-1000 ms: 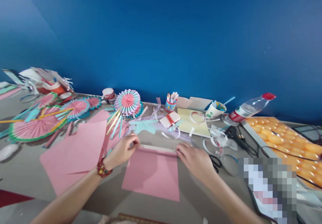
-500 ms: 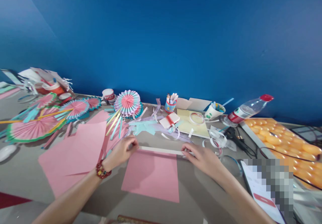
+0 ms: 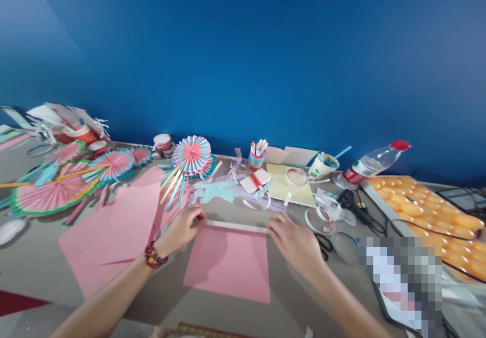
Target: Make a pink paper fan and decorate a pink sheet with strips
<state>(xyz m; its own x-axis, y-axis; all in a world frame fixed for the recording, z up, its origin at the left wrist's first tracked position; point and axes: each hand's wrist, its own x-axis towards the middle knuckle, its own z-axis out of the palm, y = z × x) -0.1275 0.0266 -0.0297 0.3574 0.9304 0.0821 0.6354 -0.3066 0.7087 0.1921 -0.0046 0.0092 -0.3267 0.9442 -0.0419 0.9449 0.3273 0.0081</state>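
Head view: a pink sheet [image 3: 230, 264] lies flat before the wearer, a white strip [image 3: 237, 226] set along its far edge; whether it is stuck down cannot be told. The left hand [image 3: 184, 229] appears to pinch the strip's left end, thumb and finger together; the right hand [image 3: 296, 241] has its fingers bunched at the other end, their grip unclear. Judging by the smooth surface, only that edge is worked and the rest remains unfolded, while pleated fans [image 3: 192, 154] stand made up behind. Grey tabletop [image 3: 299, 307] gives room nearside and right; scraps [image 3: 216, 192] crowd the far side, loose pink sheets [image 3: 129, 221] the left, and scissors [image 3: 324, 247] sit just beside the right hand
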